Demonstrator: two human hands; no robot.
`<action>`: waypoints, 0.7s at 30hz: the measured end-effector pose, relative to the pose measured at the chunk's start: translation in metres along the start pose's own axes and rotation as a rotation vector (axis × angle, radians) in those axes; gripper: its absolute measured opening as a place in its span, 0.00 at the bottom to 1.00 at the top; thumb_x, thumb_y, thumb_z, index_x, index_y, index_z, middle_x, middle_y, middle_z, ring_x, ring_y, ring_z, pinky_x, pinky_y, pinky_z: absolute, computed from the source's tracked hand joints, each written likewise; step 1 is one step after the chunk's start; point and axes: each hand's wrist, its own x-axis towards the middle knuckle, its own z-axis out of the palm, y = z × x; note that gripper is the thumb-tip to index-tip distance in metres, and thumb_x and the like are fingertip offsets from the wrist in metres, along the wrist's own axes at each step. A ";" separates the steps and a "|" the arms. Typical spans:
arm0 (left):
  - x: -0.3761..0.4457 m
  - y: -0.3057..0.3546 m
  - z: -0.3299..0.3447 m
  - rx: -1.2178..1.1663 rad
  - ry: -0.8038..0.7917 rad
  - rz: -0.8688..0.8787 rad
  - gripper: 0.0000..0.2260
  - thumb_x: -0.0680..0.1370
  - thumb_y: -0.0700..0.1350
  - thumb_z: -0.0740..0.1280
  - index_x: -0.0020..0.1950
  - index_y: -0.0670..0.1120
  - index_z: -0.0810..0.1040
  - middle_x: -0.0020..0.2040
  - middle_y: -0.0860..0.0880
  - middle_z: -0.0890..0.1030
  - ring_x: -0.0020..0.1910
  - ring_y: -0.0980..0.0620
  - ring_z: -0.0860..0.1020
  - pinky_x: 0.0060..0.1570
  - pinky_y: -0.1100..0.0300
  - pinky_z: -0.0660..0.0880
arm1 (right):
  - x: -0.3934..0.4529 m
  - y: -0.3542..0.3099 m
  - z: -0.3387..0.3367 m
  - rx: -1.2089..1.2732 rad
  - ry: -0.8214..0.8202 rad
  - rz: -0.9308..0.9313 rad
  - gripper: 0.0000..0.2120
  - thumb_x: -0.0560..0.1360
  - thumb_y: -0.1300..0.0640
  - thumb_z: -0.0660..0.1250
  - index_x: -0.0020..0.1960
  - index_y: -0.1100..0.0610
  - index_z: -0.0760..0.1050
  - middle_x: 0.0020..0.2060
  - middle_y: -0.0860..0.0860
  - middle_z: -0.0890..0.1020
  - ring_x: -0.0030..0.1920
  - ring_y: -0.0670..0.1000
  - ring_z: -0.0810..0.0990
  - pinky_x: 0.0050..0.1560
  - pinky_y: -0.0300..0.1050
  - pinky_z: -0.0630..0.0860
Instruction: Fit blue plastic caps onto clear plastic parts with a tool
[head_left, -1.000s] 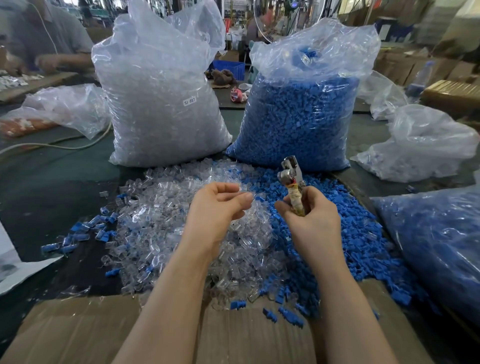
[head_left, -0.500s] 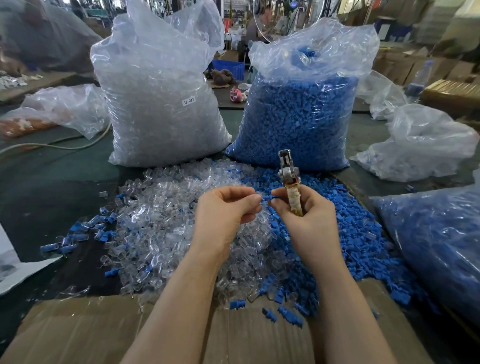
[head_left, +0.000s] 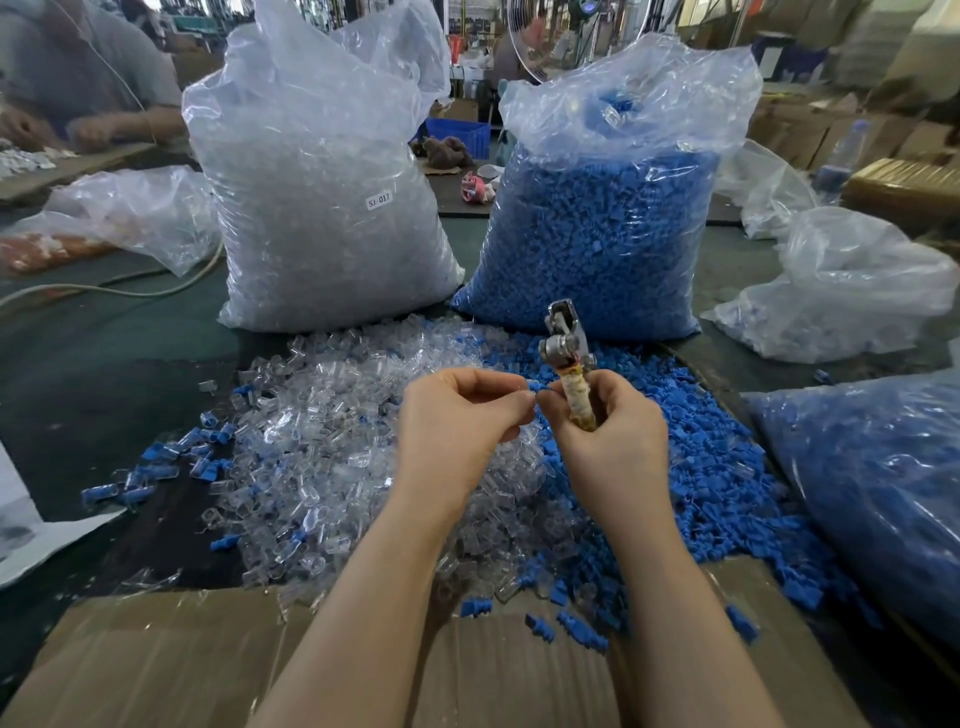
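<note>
Small blue cap (head_left: 535, 386) pinched between fingertips of left hand (head_left: 457, 431) and right hand (head_left: 610, 441), above loose piles mid-table; right also grips tape-wrapped, metal-headed tool (head_left: 569, 364) upright. Glossy clear parts pile (head_left: 322, 457) left, matte blue caps pile (head_left: 722, 478) right, crinkly full bags behind.

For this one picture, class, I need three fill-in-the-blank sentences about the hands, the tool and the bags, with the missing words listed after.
1. The tool with the metal head is held in the ____ hand.
2. The bag with the white label holds ____ parts.
3. The loose blue caps lie mostly on the ____ side of the heap.

Missing words: right; clear; right
</note>
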 end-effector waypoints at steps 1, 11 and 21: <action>-0.001 0.000 0.001 0.040 0.003 0.026 0.04 0.71 0.36 0.76 0.41 0.45 0.85 0.36 0.47 0.85 0.40 0.47 0.85 0.43 0.54 0.84 | 0.000 0.000 0.000 -0.001 -0.003 0.011 0.08 0.74 0.48 0.72 0.45 0.51 0.77 0.32 0.43 0.79 0.33 0.39 0.77 0.31 0.34 0.67; -0.002 -0.004 0.005 0.266 0.046 0.214 0.05 0.71 0.39 0.76 0.43 0.50 0.86 0.35 0.55 0.85 0.36 0.61 0.83 0.38 0.66 0.79 | 0.003 -0.003 -0.003 0.108 -0.080 0.087 0.03 0.74 0.54 0.72 0.44 0.53 0.80 0.33 0.48 0.82 0.34 0.49 0.78 0.37 0.52 0.76; -0.002 -0.008 0.009 0.259 0.106 0.267 0.05 0.71 0.42 0.77 0.40 0.51 0.84 0.35 0.58 0.84 0.35 0.62 0.82 0.37 0.68 0.78 | 0.001 -0.010 -0.007 0.225 -0.139 0.121 0.06 0.75 0.60 0.69 0.41 0.51 0.80 0.37 0.53 0.84 0.42 0.59 0.81 0.44 0.59 0.79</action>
